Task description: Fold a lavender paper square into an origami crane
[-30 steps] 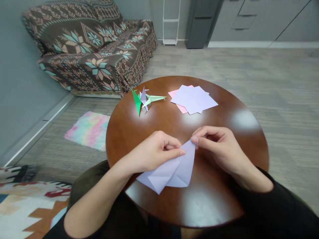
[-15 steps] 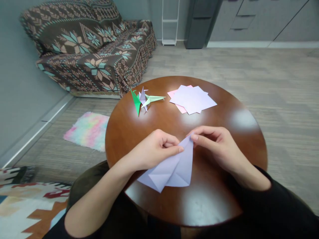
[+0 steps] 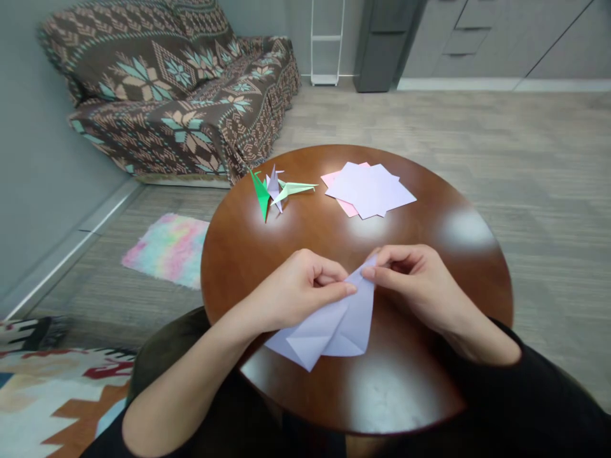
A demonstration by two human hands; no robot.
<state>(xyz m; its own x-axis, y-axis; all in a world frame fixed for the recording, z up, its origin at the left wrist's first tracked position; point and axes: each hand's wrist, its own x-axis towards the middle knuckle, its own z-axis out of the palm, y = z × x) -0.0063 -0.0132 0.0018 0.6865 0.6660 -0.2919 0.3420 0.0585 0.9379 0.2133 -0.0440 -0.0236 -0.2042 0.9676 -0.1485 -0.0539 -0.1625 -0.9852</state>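
A partly folded sheet of lilac origami paper point(image 3: 329, 331) is held between both hands above the near half of the round table. My left hand point(image 3: 305, 289) pinches its upper left edge between thumb and fingers. At the paper's top corner, my right hand point(image 3: 415, 280) is closed, with thumb and forefinger on the tip. Creases and overlapping flaps show on the lower part, which fans out toward me. The fingers hide some of the upper folds.
On the brown round table point(image 3: 267, 267) stand several folded paper cranes, a green crane point(image 3: 261, 196) among them. Right of them lies a stack of lilac and pink paper sheets point(image 3: 367, 191). Beyond the table are a patterned sofa point(image 3: 181, 95) and a fluffy pastel mat point(image 3: 167, 251).
My right thumb has slid slightly down and left along the paper's top corner. The paper and my left hand have shifted a little to the right.
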